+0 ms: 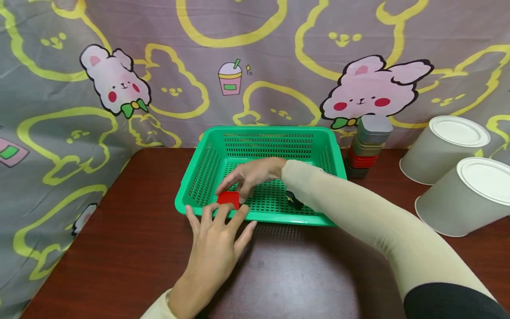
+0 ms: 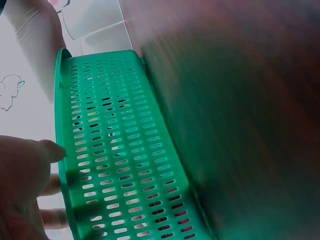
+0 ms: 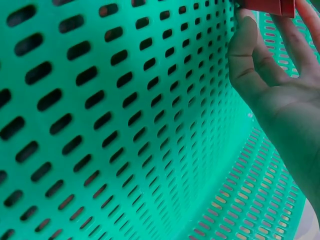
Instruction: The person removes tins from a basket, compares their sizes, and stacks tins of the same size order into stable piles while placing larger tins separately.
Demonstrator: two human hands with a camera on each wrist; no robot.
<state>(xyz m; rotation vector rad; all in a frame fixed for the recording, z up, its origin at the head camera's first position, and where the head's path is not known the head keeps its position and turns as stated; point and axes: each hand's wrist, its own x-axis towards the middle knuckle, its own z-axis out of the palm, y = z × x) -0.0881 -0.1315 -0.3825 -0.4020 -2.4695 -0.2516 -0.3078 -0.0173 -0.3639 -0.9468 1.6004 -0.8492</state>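
Observation:
A green perforated basket point(image 1: 259, 217) stands on the dark wooden table. Reaching into it from the right, my right hand point(image 1: 256, 175) holds a small red box point(image 1: 228, 198) between thumb and fingers, near the front left corner. The right wrist view has the red box point(image 3: 265, 6) cut off at its top edge, with the right hand point(image 3: 280, 85) around it. My left hand point(image 1: 217, 239) rests on the basket's front rim, fingers spread and close to the red box. In the left wrist view its fingertips lie at the green rim point(image 2: 62, 120).
A black item point(image 1: 294, 201) with a bit of yellow lies in the basket, partly behind the right sleeve. Right of the basket rises a stack of small tins point(image 1: 367, 144) in grey, gold, red and black. Two white-lidded cans point(image 1: 442, 150) stand farther right. A patterned cloth point(image 1: 263, 66) hangs behind.

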